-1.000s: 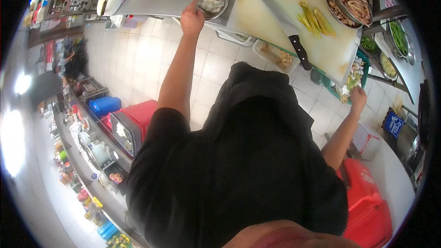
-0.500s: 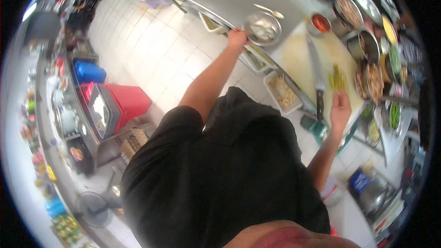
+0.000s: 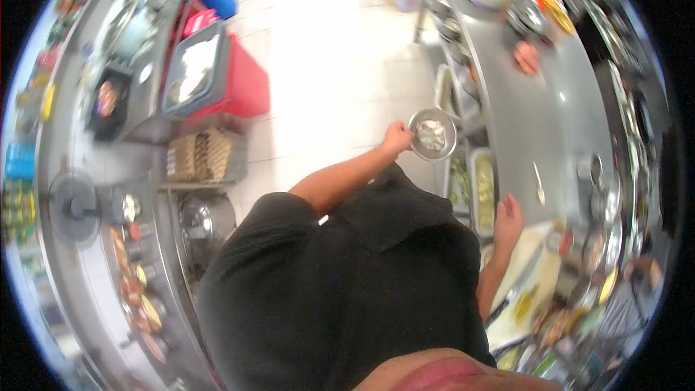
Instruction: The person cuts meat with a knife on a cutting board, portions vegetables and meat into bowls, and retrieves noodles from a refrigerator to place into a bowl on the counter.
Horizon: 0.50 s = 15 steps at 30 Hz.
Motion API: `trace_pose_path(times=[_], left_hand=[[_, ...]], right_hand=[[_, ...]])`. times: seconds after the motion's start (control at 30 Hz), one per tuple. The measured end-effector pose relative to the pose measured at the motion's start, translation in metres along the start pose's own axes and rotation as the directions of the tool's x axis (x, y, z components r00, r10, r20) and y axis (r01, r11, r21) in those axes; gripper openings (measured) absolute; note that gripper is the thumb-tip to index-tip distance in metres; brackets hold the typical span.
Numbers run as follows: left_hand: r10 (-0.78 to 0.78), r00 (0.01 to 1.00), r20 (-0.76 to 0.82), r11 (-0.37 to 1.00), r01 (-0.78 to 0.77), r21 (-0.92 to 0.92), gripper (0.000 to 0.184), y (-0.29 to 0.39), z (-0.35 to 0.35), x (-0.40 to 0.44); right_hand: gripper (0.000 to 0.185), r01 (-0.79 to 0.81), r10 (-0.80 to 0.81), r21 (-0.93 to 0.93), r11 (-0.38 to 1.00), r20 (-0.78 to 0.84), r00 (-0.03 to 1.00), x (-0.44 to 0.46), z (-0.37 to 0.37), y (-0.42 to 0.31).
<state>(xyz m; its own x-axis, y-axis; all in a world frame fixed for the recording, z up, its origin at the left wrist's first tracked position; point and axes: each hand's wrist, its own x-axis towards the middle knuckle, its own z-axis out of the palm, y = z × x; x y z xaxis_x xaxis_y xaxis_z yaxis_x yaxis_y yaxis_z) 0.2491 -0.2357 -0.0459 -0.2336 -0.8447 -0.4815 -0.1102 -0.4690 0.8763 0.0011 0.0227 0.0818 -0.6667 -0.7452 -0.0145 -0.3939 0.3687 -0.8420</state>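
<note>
My left hand (image 3: 397,138) grips the rim of a round metal bowl (image 3: 449,146) with pale, whitish pieces (image 3: 431,134) in it. The bowl is off the counter, over the floor beside the counter's edge. Near the front edge of the steel counter, my right hand (image 3: 509,216) hangs with its fingers loosely curled; whether anything is in it cannot be made out. Below that hand lies a white cutting board (image 3: 532,261) with a knife (image 3: 498,312) and green-yellow strips (image 3: 525,304). A spoon (image 3: 539,182) rests on the steel counter (image 3: 532,116).
Trays of food (image 3: 483,192) sit beneath the counter edge. Pink meat (image 3: 527,58) and metal bowls (image 3: 527,14) stand farther along it. At left are a red bin (image 3: 246,83), egg trays (image 3: 203,156) and another steel counter (image 3: 170,246). Floor tiles (image 3: 311,51) show between the counters.
The view has turned toward the left. My left hand has lifted the bowl off the counter. My right hand has come away from the scraps beside the board, past the green strips.
</note>
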Motion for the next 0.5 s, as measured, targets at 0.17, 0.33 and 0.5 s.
trace_pose_path(times=[0.17,0.33,0.5], left_hand=[[-0.03,0.959,-0.283,0.999,0.032,0.0,0.011,0.018,-0.1,0.026],[-0.035,0.866,-0.5,0.999,0.035,-0.01,0.015,0.014,-0.164,0.061],[-0.136,0.825,-0.548,0.973,0.008,-0.23,0.012,0.006,-0.224,0.118]], right_hand=[[0.033,0.152,-0.136,-0.064,0.986,0.208,0.969,0.08,0.078,-0.042],[0.039,0.24,-0.216,-0.02,0.971,0.364,0.906,0.187,0.168,-0.07],[0.05,0.31,-0.267,-0.048,0.95,0.395,0.879,0.321,0.286,-0.087]])
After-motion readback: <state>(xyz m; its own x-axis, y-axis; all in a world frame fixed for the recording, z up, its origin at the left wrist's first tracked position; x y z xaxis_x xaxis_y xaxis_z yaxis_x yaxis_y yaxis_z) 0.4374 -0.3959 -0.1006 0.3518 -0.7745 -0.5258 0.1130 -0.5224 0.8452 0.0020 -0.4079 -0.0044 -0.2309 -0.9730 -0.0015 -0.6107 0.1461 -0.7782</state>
